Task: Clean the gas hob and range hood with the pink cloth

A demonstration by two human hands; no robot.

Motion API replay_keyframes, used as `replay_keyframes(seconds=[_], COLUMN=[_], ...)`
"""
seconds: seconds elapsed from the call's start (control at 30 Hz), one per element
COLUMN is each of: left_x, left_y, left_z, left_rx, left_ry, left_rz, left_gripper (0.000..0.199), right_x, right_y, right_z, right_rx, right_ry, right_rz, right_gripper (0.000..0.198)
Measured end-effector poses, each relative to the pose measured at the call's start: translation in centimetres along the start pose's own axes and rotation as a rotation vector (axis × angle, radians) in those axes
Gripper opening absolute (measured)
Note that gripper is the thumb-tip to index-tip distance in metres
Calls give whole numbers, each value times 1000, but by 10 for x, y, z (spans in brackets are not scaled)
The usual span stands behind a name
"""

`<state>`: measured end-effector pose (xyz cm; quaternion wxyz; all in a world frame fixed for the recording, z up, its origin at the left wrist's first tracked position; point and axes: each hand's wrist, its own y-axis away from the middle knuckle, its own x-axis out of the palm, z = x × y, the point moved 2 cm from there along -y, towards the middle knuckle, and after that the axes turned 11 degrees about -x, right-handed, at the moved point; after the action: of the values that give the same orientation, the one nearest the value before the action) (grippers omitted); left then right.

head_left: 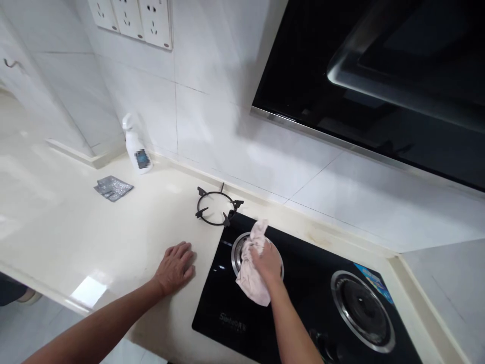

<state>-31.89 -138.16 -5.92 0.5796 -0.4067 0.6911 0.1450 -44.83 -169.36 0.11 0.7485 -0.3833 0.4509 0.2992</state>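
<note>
My right hand [268, 262] is closed on a pale pink cloth [252, 278], pressing it onto the left burner [235, 253] of a black gas hob [215, 298]. The cloth and hand cover most of that burner. My left hand [176, 268] lies flat on the cream countertop [159, 212], just left of the hob, fingers apart and holding nothing. A black pan support [199, 208] with several prongs sits behind, partly over the hob's back left corner. The right burner [362, 310] shows its metal ring and has no support on it.
A white spray bottle [134, 144] stands against the back wall. Near it lies a crumpled silver-grey cloth or packet [113, 188]. A dark glossy range hood [303, 86] overhangs the hob. Sockets [155, 23] are on the wall. At lower left, part of a person's foot [30, 296] shows.
</note>
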Motion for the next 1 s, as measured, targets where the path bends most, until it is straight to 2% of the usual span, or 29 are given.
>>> replay_keyframes(seconds=[0.1, 0.2, 0.47, 0.73, 0.83, 0.9, 1.0], left_x=[0, -2, -1, -1, -2, -2, -1], left_y=[0, -1, -2, -4, -4, -4, -3], left_z=[0, 0, 4, 6, 6, 6, 4], left_rx=[0, -2, 11, 14, 8, 6, 0], left_ry=[2, 7, 14, 17, 12, 13, 14], left_rz=[1, 2, 5, 19, 27, 30, 30], left_gripper=[34, 34, 33, 33, 32, 32, 31], right_x=[25, 35, 21, 19, 17, 13, 2], right_y=[7, 23, 41, 82, 100, 111, 128], right_z=[28, 43, 35, 23, 11, -2, -33], right_rx=[-100, -223, -375, -462, -456, -421, -246], right_ry=[118, 191, 27, -155, -215, -270, -345], right_rz=[47, 43, -39, -61, -97, -63, 4], right_gripper=[55, 43, 27, 34, 35, 35, 33])
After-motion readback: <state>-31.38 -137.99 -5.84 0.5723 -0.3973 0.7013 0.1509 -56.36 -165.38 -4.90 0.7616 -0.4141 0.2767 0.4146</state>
